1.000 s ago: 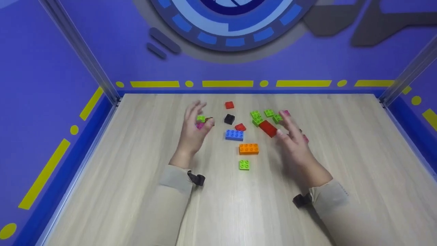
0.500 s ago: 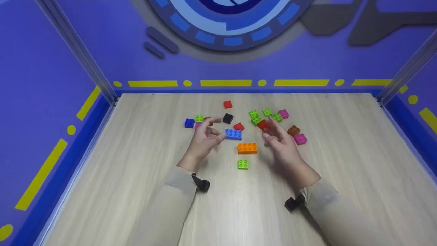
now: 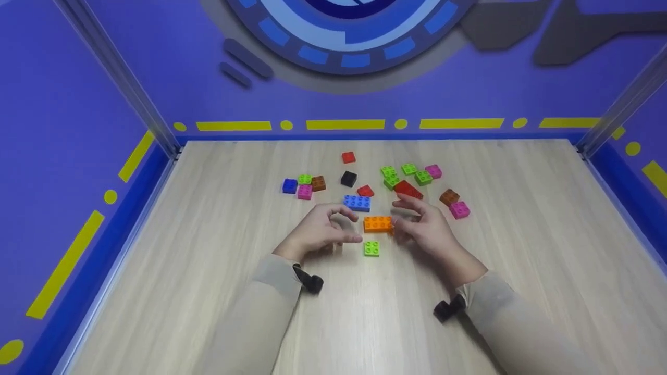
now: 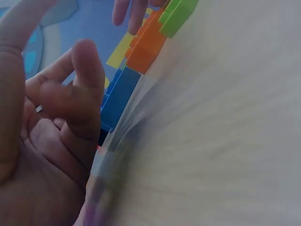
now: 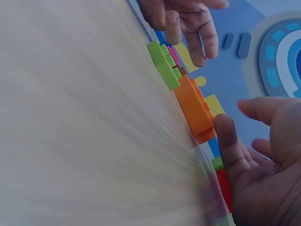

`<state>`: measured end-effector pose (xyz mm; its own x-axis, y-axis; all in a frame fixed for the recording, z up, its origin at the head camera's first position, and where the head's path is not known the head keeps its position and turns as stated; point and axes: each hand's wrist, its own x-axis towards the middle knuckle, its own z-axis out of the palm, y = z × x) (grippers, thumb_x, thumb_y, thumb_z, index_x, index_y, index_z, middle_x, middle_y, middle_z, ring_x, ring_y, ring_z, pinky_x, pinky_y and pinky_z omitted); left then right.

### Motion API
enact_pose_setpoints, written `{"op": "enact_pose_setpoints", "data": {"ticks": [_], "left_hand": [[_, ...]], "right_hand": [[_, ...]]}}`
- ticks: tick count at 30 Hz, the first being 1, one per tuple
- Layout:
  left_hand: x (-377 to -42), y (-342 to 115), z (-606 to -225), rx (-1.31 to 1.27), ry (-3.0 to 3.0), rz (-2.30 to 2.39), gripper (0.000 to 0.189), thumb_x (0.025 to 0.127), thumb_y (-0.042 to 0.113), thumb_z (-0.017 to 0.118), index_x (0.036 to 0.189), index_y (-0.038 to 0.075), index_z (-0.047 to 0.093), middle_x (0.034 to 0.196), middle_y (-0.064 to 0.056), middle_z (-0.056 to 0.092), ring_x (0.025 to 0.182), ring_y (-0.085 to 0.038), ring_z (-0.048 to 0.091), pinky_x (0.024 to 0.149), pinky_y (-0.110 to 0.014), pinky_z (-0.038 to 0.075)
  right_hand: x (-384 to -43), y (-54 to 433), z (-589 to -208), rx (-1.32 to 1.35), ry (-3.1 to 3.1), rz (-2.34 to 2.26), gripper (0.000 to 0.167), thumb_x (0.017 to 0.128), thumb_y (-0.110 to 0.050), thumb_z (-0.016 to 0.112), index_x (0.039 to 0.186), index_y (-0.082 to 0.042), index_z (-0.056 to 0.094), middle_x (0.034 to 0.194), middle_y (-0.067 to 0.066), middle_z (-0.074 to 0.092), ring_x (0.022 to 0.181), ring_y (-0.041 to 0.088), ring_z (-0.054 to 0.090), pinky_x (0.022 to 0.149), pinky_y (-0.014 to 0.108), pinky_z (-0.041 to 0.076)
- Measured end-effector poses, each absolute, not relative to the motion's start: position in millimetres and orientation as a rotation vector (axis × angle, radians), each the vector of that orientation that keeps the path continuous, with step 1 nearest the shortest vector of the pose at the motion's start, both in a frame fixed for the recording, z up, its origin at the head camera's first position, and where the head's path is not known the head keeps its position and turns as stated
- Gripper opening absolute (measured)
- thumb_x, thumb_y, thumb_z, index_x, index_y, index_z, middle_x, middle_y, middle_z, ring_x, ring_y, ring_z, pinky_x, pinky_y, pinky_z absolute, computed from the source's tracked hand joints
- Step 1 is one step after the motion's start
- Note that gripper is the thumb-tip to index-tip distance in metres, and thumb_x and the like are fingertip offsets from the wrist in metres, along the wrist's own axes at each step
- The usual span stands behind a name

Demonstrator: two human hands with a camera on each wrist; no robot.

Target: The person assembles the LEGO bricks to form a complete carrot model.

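An orange eight-stud building brick (image 3: 377, 224) lies on the table between both hands. My left hand (image 3: 324, 229) is left of it, thumb and fingers spread apart with nothing between them. At the brick's right end is my right hand (image 3: 426, 227), its fingertips overlapping that end in the head view; in the right wrist view a finger (image 5: 226, 129) is right beside it. A light green four-stud brick (image 3: 371, 248) sits just in front of the orange one. Behind it lies a blue eight-stud brick (image 3: 357, 203), near my left fingertips. A long red brick (image 3: 408, 189) is just beyond my right fingers.
Farther back lie a black brick (image 3: 348, 179) and small red pieces (image 3: 348, 157). A cluster with a dark blue brick (image 3: 289, 186) is at left. Green bricks (image 3: 392, 180), a brown brick (image 3: 449, 197) and a pink brick (image 3: 459, 210) lie right. Blue wall panels (image 3: 333, 99) border the table.
Both hands have come toward the middle and nearer the body, from over the left and right brick clusters to either side of the orange brick. The bricks appear unmoved.
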<state>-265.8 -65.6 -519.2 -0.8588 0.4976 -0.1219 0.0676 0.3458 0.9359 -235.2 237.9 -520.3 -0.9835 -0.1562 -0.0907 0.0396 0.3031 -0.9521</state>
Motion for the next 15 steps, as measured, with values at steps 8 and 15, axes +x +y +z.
{"op": "enact_pose_setpoints", "data": {"ticks": [8,15], "left_hand": [[-263.0,-60.9,-523.0,0.626,2.310,1.412,0.035,0.087,0.028,0.101,0.118,0.021,0.086,0.118,0.007,0.082,0.104,-0.017,0.067,0.101,-0.038,0.056],[-259.2,-59.1,-520.4,0.663,2.353,1.334,0.035,0.088,0.028,0.100,0.119,0.018,0.087,0.118,0.007,0.083,0.111,-0.017,0.068,0.110,-0.042,0.056]], "right_hand": [[-235.1,237.0,-524.0,-0.165,2.501,-1.570,0.049,0.104,-0.014,0.081,0.152,-0.007,0.071,0.149,0.020,0.074,0.081,0.020,0.075,0.072,0.023,0.065],[-236.1,234.9,-525.9,-0.192,2.523,-1.508,0.047,0.104,-0.014,0.082,0.150,-0.006,0.073,0.139,0.019,0.079,0.082,0.023,0.076,0.075,0.024,0.066]]}}
